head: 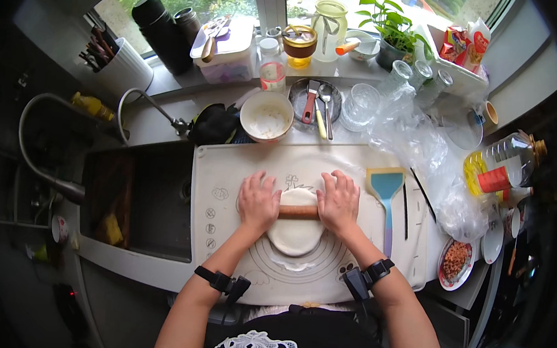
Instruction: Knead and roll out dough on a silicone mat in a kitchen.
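A round, flat sheet of white dough [295,236] lies on a printed pastry mat [225,170]. Across its upper half runs a wooden rolling pin [299,212]. My left hand [259,199] bears on the pin's left end, and my right hand [339,203] on its right end. Both sets of fingers curve forward over the pin, hiding its ends. Below the dough, a whitish patch [296,265] shows on the mat's printed rings.
Right of my right hand lies a blue-headed spatula [386,187], beside dark sticks [423,195]. A bowl of chopped filling [457,261] sits at the right edge. Behind the mat stand a white bowl [267,116] and crumpled plastic bags [409,130]. The sink [158,204] adjoins at left.
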`<move>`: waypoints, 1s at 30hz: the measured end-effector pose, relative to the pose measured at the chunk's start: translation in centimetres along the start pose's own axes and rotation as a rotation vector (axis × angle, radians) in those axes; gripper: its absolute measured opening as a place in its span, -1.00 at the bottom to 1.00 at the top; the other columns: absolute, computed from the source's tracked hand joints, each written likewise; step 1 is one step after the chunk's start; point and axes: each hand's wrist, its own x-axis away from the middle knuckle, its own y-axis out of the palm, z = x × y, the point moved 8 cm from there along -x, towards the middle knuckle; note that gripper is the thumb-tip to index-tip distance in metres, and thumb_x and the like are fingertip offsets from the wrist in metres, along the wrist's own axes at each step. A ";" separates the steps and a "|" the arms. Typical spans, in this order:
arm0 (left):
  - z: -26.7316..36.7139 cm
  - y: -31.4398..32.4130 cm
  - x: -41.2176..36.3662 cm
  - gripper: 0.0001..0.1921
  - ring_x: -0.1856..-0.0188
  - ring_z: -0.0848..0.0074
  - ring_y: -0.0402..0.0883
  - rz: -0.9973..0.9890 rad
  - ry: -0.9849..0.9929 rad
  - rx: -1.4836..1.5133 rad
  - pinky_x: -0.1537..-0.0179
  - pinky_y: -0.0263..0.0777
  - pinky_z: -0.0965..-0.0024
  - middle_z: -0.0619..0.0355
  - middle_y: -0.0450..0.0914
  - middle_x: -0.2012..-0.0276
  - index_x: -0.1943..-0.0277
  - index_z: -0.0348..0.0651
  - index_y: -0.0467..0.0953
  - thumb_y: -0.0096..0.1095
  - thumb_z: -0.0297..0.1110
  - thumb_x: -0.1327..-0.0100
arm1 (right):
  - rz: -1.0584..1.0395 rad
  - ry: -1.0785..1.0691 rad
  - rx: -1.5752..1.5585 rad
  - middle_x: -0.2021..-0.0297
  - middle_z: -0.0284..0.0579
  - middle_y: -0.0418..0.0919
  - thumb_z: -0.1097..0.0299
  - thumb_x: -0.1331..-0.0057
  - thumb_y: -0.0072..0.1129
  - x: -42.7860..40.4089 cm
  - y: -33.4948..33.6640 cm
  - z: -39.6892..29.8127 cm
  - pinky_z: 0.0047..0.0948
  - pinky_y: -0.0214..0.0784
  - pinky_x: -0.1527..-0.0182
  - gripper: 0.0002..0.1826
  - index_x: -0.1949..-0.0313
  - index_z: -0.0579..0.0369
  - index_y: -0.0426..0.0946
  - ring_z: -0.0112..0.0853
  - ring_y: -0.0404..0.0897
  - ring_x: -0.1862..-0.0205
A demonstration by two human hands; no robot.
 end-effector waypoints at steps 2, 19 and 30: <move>-0.4 0.0 -1.0 -0.75 -0.06 0.09 0.38 0.034 -0.035 0.042 -0.11 0.24 0.10 -0.04 0.43 -0.03 0.06 -0.17 0.51 0.12 -0.29 -0.24 | -0.007 0.004 -0.017 -0.04 -0.05 0.36 0.19 -0.25 0.13 -1.2 0.7 0.4 -0.12 0.12 -0.07 -0.57 -0.08 0.05 0.42 -0.16 0.33 -0.08; -0.6 0.7 -4.9 -0.69 -0.01 0.02 0.51 -0.025 -0.069 0.023 0.02 0.37 0.01 -0.11 0.54 0.05 0.09 -0.20 0.53 0.08 -0.14 -0.32 | -0.003 0.010 -0.116 0.08 0.01 0.48 0.13 -0.31 0.08 -5.2 1.0 0.7 -0.06 0.30 -0.04 -0.63 0.02 0.10 0.45 -0.10 0.47 0.00; 3.7 -2.6 10.6 -0.34 -0.34 -0.09 0.23 -0.078 0.154 -0.062 -0.33 0.15 0.06 -0.33 0.28 -0.28 -0.28 -0.48 0.25 0.16 -0.13 -0.28 | 0.023 -0.213 0.095 -0.24 0.15 0.33 0.13 -0.24 0.16 11.1 -1.1 -2.6 0.13 -0.13 -0.40 -0.29 -0.26 0.36 0.25 -0.06 0.24 -0.35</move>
